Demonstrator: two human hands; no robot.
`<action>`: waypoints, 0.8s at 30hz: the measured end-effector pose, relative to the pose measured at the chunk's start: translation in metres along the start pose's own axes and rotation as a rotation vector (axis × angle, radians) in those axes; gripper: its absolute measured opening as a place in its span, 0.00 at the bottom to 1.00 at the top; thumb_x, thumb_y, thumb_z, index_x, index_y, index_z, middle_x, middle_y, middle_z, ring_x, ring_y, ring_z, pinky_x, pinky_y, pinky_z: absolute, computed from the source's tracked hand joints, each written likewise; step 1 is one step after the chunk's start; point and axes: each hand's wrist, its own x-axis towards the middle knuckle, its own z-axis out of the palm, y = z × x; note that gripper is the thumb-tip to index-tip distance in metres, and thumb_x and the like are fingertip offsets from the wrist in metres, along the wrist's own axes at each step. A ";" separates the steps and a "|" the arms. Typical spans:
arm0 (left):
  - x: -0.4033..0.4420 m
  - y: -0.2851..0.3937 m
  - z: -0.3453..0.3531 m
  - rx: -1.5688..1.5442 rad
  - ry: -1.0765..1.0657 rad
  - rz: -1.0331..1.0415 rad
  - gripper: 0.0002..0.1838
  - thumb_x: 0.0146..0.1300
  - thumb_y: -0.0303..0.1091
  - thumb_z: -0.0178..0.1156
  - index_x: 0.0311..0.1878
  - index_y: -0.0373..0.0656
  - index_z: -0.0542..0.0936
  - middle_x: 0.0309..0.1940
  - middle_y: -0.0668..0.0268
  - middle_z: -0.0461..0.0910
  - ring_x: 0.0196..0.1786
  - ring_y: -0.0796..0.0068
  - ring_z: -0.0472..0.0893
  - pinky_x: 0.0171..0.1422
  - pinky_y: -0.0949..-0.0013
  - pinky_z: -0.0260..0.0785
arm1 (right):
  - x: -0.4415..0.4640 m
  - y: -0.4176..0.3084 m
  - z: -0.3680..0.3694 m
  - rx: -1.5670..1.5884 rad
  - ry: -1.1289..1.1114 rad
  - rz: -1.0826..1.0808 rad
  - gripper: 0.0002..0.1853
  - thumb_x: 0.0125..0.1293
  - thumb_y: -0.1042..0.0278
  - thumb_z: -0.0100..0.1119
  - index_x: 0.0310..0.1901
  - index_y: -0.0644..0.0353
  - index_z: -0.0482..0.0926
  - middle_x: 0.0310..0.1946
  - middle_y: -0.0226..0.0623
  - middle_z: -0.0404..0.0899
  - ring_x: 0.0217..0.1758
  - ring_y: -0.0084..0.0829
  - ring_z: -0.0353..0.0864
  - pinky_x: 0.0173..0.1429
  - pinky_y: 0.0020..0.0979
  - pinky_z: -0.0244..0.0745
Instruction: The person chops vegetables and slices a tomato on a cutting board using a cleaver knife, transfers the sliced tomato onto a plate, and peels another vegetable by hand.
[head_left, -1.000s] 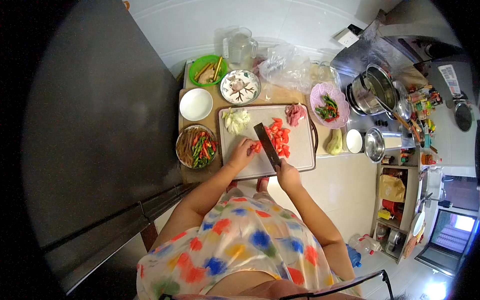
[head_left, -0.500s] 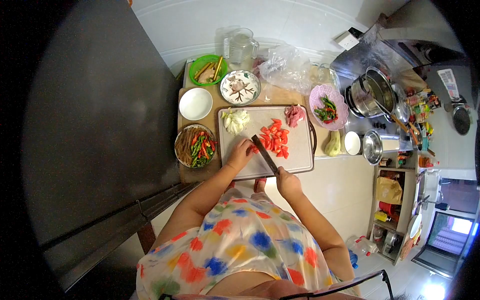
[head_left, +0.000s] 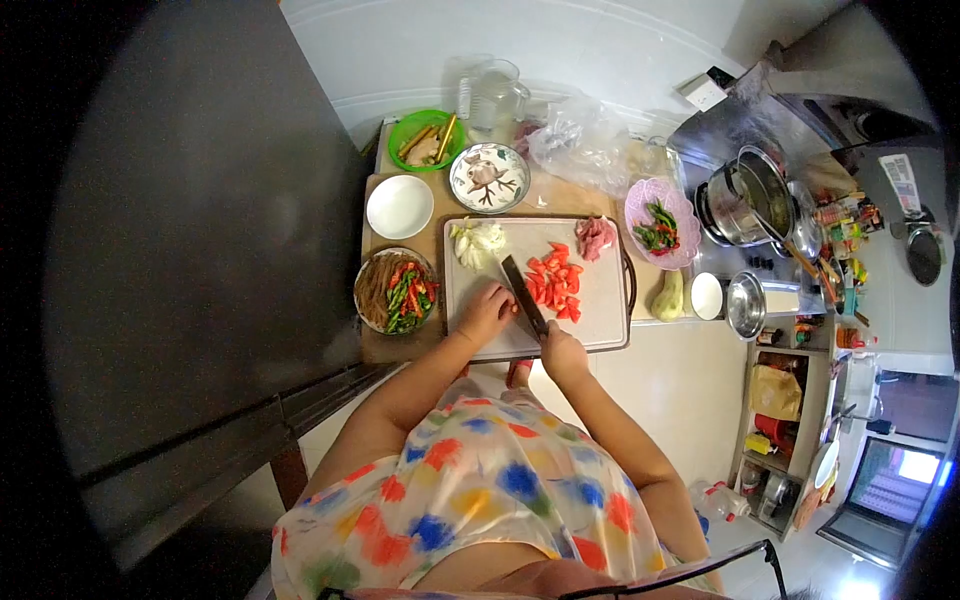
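My right hand (head_left: 563,353) grips the handle of a kitchen knife (head_left: 523,294), its dark blade slanting up and left over the cutting board (head_left: 600,300). Just left of the blade, my left hand (head_left: 488,313) rests on the board with curled fingers; whatever they hold is hidden. Red tomato pieces (head_left: 555,280) lie in a loose pile right of the knife. Sliced pale onion or garlic (head_left: 477,243) sits at the board's upper left, and raw pink meat (head_left: 595,238) at its upper right.
Left of the board are a white bowl (head_left: 399,207) and a plate of brown strips and cut peppers (head_left: 397,291). Behind stand a green basket (head_left: 427,140), a patterned plate (head_left: 489,178) and a jug (head_left: 496,95). A pink dish (head_left: 662,224), eggplant-like vegetable (head_left: 667,296) and pot (head_left: 735,205) are rightward.
My right hand and the knife have moved a little left and away from me, and the blade stands steeper. The red piece at my left fingertips no longer shows. The view has shifted slightly.
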 end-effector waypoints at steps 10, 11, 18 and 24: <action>0.004 0.008 0.006 -0.036 -0.055 0.047 0.38 0.46 0.31 0.70 0.62 0.47 0.64 0.64 0.54 0.60 0.65 0.49 0.64 0.67 0.56 0.62 | -0.020 0.052 -0.003 1.212 0.130 0.316 0.08 0.67 0.70 0.55 0.43 0.63 0.69 0.23 0.32 0.73 0.12 0.24 0.69 0.16 0.26 0.67; 0.008 0.011 0.007 -0.050 -0.104 0.037 0.43 0.45 0.34 0.72 0.66 0.48 0.61 0.67 0.53 0.56 0.68 0.48 0.60 0.69 0.55 0.59 | -0.027 0.060 0.000 1.299 0.163 0.353 0.08 0.67 0.70 0.55 0.43 0.62 0.69 0.23 0.32 0.73 0.12 0.24 0.69 0.16 0.26 0.68; 0.044 0.020 0.027 0.141 -0.194 0.202 0.59 0.35 0.44 0.79 0.72 0.50 0.55 0.73 0.55 0.45 0.74 0.48 0.50 0.75 0.51 0.50 | -0.085 0.092 0.037 1.489 0.284 0.511 0.07 0.68 0.69 0.52 0.43 0.62 0.69 0.25 0.37 0.77 0.12 0.24 0.69 0.17 0.25 0.70; 0.069 0.036 0.038 0.229 -0.198 0.415 0.47 0.38 0.56 0.73 0.65 0.54 0.68 0.68 0.60 0.59 0.71 0.52 0.56 0.73 0.48 0.49 | -0.093 0.078 0.068 1.595 0.290 0.539 0.08 0.67 0.69 0.54 0.43 0.62 0.68 0.25 0.38 0.78 0.12 0.25 0.69 0.17 0.26 0.69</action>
